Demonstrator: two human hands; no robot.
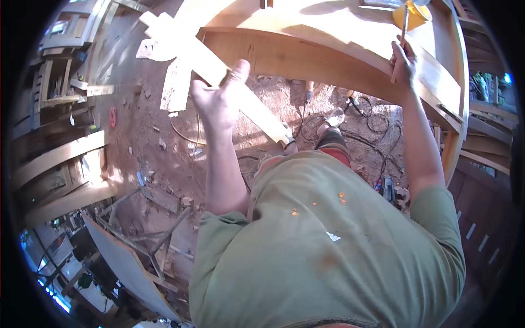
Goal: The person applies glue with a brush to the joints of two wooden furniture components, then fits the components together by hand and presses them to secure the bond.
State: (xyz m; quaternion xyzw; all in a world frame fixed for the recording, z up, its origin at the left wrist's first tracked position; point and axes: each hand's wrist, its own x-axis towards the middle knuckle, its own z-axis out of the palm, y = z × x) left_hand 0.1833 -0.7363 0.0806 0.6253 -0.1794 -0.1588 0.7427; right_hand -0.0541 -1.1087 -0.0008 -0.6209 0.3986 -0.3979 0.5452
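My right hand is closed around a thin brown wooden stick, over the right part of a large wooden workpiece. The stick's upper end overlaps a yellow tub standing on that workpiece; whether they touch I cannot tell. My left hand is raised on the left with the thumb stretched away from the fingers, and nothing shows in it. Behind it a pale wooden board runs slantwise down toward my feet. Whether the hand touches the board I cannot tell.
Dark cables and a power tool lie on the dusty brown floor with scraps. Wooden frames stand at left, near a leaning panel. My shoe is beside the cables. Stacked timber lies at far right.
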